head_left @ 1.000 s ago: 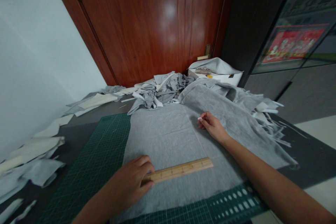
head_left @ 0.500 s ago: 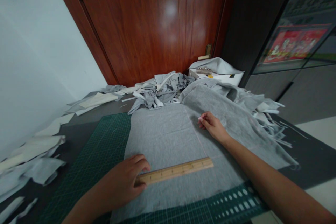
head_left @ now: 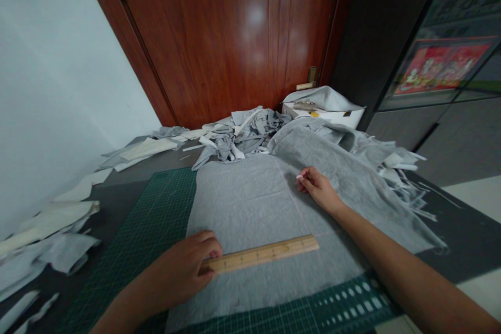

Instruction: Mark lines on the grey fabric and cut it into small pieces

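Lying spread over the green cutting mat [head_left: 156,224], the big grey cloth [head_left: 250,203] looks soft and loose, so I think it could slide or wrinkle if a hand pushes sideways. The wooden ruler [head_left: 262,254] sits on the cloth near the front edge, and only its left end is held down, so its free right end could swing crooked. The left hand [head_left: 183,266] lies flat on that end, fingers spread and pressing, not wrapped round it. The right hand [head_left: 319,188] rests further back on the cloth, fingers curled close together; something small and pale shows at the fingertips, but I cannot tell if it pinches anything.

The door [head_left: 235,36] behind is smooth, shiny red-brown wood. The table [head_left: 465,219] is dark and flat. The cloth is fuzzy and dull, with a rumpled part on the right that has ragged, stringy edges. The mat is dark green with thin pale grid lines. A messy pile of scraps [head_left: 242,133], grey and white, lies at the back, all floppy strips. The ruler is a long, thin, pale brown stick with tiny marks. A faint pink line [head_left: 299,214] runs straight along the cloth from the right hand toward the ruler
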`<state>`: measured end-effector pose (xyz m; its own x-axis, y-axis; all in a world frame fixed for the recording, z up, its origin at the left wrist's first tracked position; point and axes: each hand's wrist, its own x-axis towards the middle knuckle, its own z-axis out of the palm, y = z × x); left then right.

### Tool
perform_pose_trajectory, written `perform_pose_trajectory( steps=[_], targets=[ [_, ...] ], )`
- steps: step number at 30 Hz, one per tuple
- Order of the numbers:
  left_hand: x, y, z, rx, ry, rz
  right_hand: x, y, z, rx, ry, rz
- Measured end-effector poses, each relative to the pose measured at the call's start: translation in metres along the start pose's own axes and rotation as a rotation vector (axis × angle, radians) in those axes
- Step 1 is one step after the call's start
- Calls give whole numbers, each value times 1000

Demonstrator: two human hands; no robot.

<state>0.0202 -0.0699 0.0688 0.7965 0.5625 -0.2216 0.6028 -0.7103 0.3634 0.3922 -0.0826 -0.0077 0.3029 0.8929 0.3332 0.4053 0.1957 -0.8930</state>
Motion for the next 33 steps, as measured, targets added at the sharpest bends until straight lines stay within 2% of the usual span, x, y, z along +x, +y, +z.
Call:
perform_pose_trajectory(
  steps=[9,13,15,17,19,21,33],
  targets=[
    [-1,-7,4,-7,22,16,-1,-2,0,-2,2,2],
    [3,12,14,-9,141,31,-1,-2,0,0,-1,10],
    [5,30,22,-23,152,115,-1,-2,0,-1,-1,10],
    [7,46,30,-30,100,272,-1,-2,0,-1,-2,8],
    [8,56,36,-18,47,403,-1,-3,0,1,-2,4],
    [9,59,39,1,13,465,-1,-3,0,2,-1,0],
    [12,58,45,126,77,415,0,0,0,-1,2,4]
  ],
)
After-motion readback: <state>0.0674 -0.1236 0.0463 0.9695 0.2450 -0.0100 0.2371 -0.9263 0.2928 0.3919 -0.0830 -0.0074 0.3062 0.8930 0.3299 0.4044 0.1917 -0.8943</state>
